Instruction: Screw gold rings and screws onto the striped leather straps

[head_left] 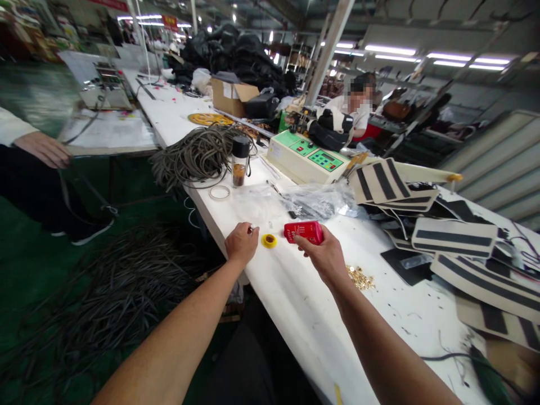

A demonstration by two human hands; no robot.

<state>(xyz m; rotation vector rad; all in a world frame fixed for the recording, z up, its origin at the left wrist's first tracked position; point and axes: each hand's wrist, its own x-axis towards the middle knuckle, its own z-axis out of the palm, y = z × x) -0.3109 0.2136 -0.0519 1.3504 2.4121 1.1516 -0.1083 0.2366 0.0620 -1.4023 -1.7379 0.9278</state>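
My right hand [323, 256] grips a red bottle [304, 231] with white print, tilted on its side just above the white table [295, 304], its end toward the left. In my closed left hand [242, 244], a small white piece [252, 228], like a bottle cap, shows at the fingertips. Between the hands, a small round yellow dish [269, 241] with a dark brown middle sits on the table. To the right of my right hand lies a little heap of gold-coloured metal parts [360, 277].
Behind the hands are clear plastic bags [316, 199], a glass jar with a black lid [239, 162], coiled dark cords [198, 152] and a green-and-cream machine [306, 154]. Striped panels [455, 239] pile up at right. Another person's hand [44, 148] is at left; a co-worker [358, 107] sits beyond.
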